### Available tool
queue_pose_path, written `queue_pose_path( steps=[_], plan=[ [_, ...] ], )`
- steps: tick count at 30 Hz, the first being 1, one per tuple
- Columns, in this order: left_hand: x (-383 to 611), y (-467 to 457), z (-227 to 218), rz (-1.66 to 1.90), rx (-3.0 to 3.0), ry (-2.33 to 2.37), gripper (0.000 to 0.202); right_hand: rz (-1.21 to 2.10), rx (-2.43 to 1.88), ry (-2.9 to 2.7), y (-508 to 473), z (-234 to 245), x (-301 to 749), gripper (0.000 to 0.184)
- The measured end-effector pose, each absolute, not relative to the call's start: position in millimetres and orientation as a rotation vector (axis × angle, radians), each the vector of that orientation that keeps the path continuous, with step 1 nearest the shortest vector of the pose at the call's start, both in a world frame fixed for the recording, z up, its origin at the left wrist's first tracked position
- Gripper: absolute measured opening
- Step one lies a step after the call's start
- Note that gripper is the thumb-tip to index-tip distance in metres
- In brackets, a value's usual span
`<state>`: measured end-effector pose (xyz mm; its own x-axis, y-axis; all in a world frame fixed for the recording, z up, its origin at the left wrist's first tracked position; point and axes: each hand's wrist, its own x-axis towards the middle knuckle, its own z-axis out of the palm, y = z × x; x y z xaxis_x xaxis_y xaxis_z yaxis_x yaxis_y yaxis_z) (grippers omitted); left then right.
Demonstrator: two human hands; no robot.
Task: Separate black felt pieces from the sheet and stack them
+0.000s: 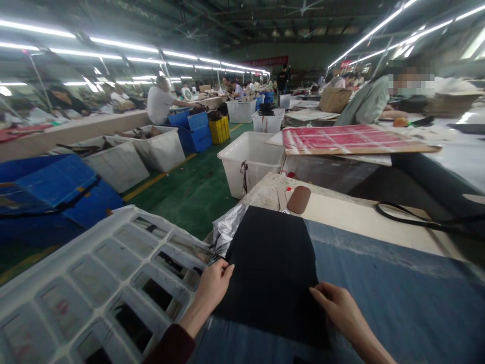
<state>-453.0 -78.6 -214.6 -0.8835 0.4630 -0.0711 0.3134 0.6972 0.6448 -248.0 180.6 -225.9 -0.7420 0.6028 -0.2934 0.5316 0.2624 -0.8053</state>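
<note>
A flat black sheet of material (271, 273), roughly rectangular, lies on the blue table covering (379, 283) in front of me. My left hand (215, 280) pinches its left edge between thumb and fingers. On the opposite side, my right hand (335, 303) grips the right edge of the same sheet with its fingertips. Crumpled silvery film (229, 227) sits beside the sheet's far left corner. Beyond the far edge lies a brown rounded piece (299, 199) on a pale board (341, 212).
A white compartment tray (91, 273) with dark pieces is at my left. White bins (250, 156) and blue crates (56, 192) line the green floor (182, 194). A black strap (413, 218) and a red-topped board (348, 139) lie to the right. Several people work farther off.
</note>
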Motion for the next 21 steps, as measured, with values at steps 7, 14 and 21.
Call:
queue_pose_path(
  steps=[7, 14, 21],
  plan=[
    [-460, -75, -217, 0.873, 0.570, 2.740, 0.027, 1.439, -1.103, -2.447, 181, -246, -246, 0.042],
    [-461, -72, -218, 0.855, 0.540, 2.755, 0.029, 1.488, -1.168, -2.394, 180, -244, -245, 0.046],
    [-464, -70, -219, 0.872, 0.561, 2.711, 0.032, 1.519, -1.202, -2.329, 176, -236, -248, 0.044]
  ],
)
